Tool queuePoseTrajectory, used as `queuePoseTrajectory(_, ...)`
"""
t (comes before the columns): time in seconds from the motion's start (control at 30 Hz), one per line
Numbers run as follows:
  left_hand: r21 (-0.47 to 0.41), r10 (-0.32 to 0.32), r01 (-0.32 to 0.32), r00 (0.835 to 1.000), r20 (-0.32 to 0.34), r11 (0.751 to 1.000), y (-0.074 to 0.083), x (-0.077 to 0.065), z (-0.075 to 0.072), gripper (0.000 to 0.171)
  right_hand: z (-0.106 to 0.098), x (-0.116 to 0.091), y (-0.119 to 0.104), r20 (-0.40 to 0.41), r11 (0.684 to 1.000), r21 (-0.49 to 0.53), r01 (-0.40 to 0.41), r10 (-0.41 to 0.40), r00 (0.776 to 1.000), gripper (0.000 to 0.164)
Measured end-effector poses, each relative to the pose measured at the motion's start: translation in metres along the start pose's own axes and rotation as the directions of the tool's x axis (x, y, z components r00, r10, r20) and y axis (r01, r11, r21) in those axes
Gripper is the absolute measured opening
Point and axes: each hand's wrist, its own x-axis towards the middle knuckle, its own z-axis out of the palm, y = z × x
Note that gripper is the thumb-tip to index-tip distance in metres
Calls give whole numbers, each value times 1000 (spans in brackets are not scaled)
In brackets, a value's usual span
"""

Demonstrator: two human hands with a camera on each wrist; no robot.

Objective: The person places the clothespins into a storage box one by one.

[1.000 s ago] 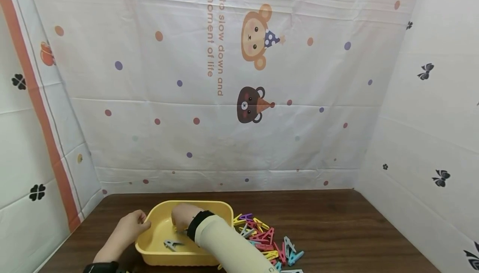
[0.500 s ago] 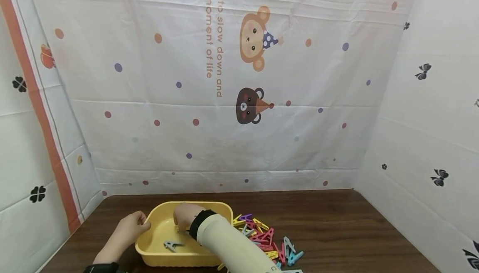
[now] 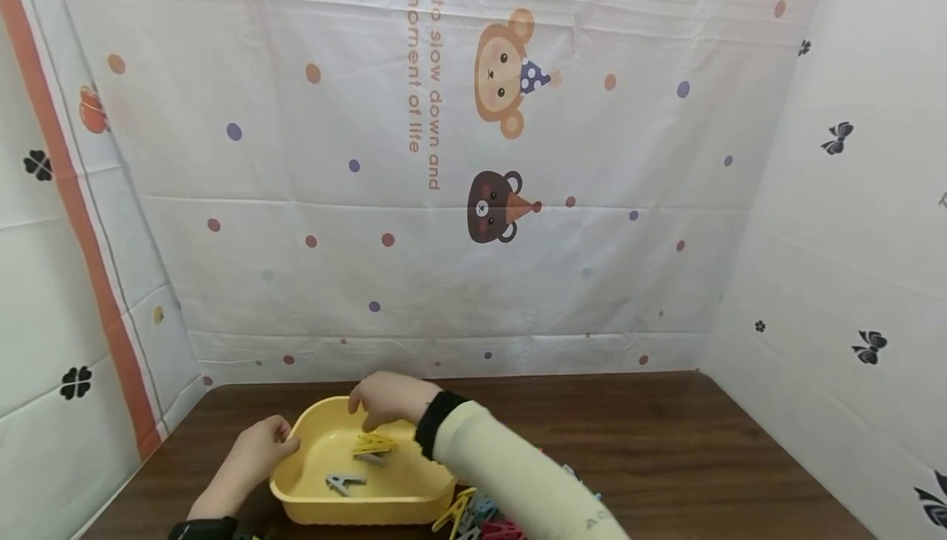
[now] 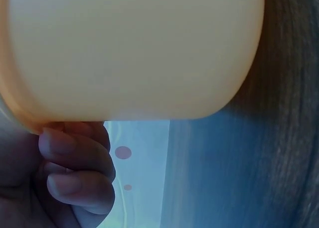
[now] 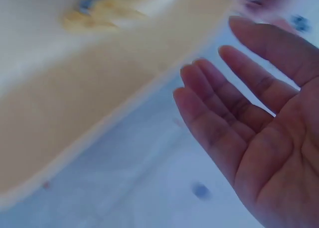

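Left side cloth: I see a white hanging (image 3: pixel 44 277) with an orange stripe and dark clover prints.
Left wrist: a black band (image 3: pixel 203 529) encircles it.
Left hand (image 3: pixel 255 454): pinches the tub's left rim, thumb at the rim, other fingers curled beneath it.
Yellow plastic tub (image 3: pixel 362 513): stands upright on the dark wood-grain table (image 3: pixel 629 441), toward its left end.
Grey clothespin (image 3: pixel 342 481): lies on the tub floor, near the front wall.
Yellow clothespins (image 3: pixel 373 444): lie bunched on the tub floor, farther back and right of the grey one; a second grey piece (image 3: pixel 371 459) shows just in front of them.
Right hand (image 3: pixel 392 399): is poised at the tub's far rim, fingers slightly bent and parted, pinching nothing.
Right forearm: pale yellow sleeve (image 3: pixel 518 474), black cuff at the wrist.
Clothespin pile (image 3: pixel 481 509): yellow, blue, grey and red pieces beside the tub's right front corner; the sleeve hides part of it.
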Motion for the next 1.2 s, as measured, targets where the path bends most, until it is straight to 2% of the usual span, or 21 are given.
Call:
queuePoseTrajectory(0.13,2,3,-3,1000,26,1000,0,2,2,15,-21,-43,26,-57,990,97,102,-97,994,33)
queuePoseTrajectory(0.3,20,-11,11,999,45,1000,0,7,-5,16,-26,-91,65,-120,973,219,71,-45,992,21)
queuePoseTrajectory(0.4,17,-20,19,998,51,1000,1,11,-9,16,-16,-114,87,-118,973,233,7,21,993,20)
queuePoseTrajectory(0.53,10,-19,18,998,66,1000,0,13,-8,16,5,-142,112,-92,978,193,-75,94,991,20)
queuePoseTrajectory(0.7,9,-22,22,997,78,1000,0,11,-6,16,34,-176,137,-44,956,265,-123,139,989,14)
queuePoseTrajectory(0.93,9,-22,22,996,86,1000,0,13,-9,17,53,-204,158,68,920,365,-144,128,989,26)
queuePoseTrajectory(1.1,5,-17,17,995,96,1000,-2,13,-6,17,64,-211,162,96,888,418,-193,168,981,35)
queuePoseTrajectory(1.2,0,-16,16,996,89,1000,-2,13,-4,17,69,-211,163,81,886,405,-225,210,974,34)
